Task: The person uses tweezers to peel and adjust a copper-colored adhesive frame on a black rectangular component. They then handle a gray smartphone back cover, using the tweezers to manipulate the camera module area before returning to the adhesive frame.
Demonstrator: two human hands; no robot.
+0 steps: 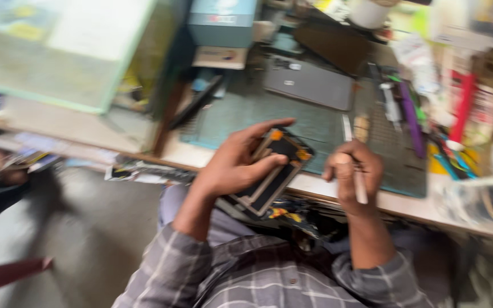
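Cluttered bench ahead, its green cutting mat bare only just past my knuckles. My left hand clamps the opened phone at the bench edge, above my lap, so I should keep it flat and steady. My right hand pinches a thin white tool, with the tool pile close on its right.

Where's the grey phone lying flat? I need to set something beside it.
In the head view, the grey phone lies on the green cutting mat, top centre, beyond both hands.
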